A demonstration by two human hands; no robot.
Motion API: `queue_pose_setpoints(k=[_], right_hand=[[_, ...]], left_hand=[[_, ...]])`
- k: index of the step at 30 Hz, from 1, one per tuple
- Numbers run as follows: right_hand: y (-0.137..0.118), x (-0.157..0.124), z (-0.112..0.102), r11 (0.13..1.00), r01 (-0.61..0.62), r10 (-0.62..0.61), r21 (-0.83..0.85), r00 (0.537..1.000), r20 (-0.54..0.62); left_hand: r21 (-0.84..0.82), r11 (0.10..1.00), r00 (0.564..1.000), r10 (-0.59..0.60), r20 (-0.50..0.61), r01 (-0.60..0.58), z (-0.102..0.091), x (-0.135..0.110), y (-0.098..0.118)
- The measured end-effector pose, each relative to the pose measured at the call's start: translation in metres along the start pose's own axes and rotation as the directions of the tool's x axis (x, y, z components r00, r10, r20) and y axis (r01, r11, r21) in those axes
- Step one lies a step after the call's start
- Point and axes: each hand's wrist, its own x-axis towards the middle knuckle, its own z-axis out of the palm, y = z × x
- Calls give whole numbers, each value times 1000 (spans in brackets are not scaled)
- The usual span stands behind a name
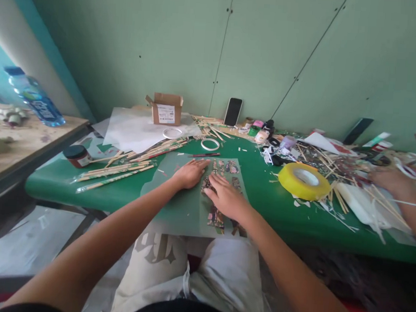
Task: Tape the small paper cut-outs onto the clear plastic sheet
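Note:
My left hand (191,172) lies flat and open on a translucent plastic sheet (171,196) spread over the green table (265,198). My right hand (226,195) rests palm down, fingers stretched, on a strip of colourful patterned cut-outs (216,217) lying on the same sheet. More printed cut-outs (227,166) lie just beyond my fingertips. Neither hand holds anything.
A yellow tape roll (303,181) sits to the right. Bundles of wooden sticks (121,169), a dark-lidded jar (77,155), white rings (210,144), a cardboard box (166,108) and a phone (233,111) stand beyond. Another person's hand (391,180) works at far right. A water bottle (34,96) is at left.

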Motion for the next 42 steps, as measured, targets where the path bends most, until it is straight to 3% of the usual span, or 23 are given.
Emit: queue_pose_setpoints(k=[3, 5, 10, 13, 15, 17, 19, 21, 26, 30, 33, 37, 42], right_hand=[[-4, 29, 11, 992, -68, 65, -102, 997, -28], [-8, 26, 24, 989, -51, 47, -139, 998, -37], [-24, -42, 45, 987, 86, -95, -136, 994, -59], [-31, -78, 35, 983, 174, -176, -56, 984, -20], [-28, -82, 21, 982, 183, -184, 42, 982, 38], [-19, -67, 7, 992, 90, -90, 89, 996, 1], [-6, -39, -2, 1000, -22, 23, 4, 997, -72], [10, -8, -2, 983, -163, 160, -80, 986, -43], [52, 37, 5, 942, -285, 279, -176, 959, -54], [67, 44, 2, 929, -321, 306, -187, 946, -103], [68, 46, 2, 926, -331, 302, -181, 938, -172], [72, 49, 9, 921, -364, 326, -138, 915, -236], [80, 25, 15, 946, -286, 249, -153, 942, -223]], left_hand=[[11, 1000, 1000, -25, -8, 25, -1, 0, 0], [13, 1000, 1000, -22, -4, 22, 0, 1, 1], [7, 1000, 1000, -15, 9, 15, 3, 3, 1], [15, 1000, 1000, -11, 8, 11, 3, 3, 0], [28, 1000, 1000, -4, 4, 4, 1, 4, -1], [41, 999, 1000, 1, 0, -1, 0, 5, -1], [51, 999, 1000, 4, 0, -4, -1, 7, -1], [57, 998, 1000, 3, 4, -3, -1, 9, -1], [54, 998, 1000, -16, 16, 16, 1, 10, -5], [47, 999, 1000, 8, 7, -8, -6, 6, 7], [59, 998, 999, -12, -46, 15, -7, 0, 32], [40, 997, 996, -62, -58, 65, 6, -9, 64], [27, 996, 996, -87, -10, 87, 15, -13, 69]])
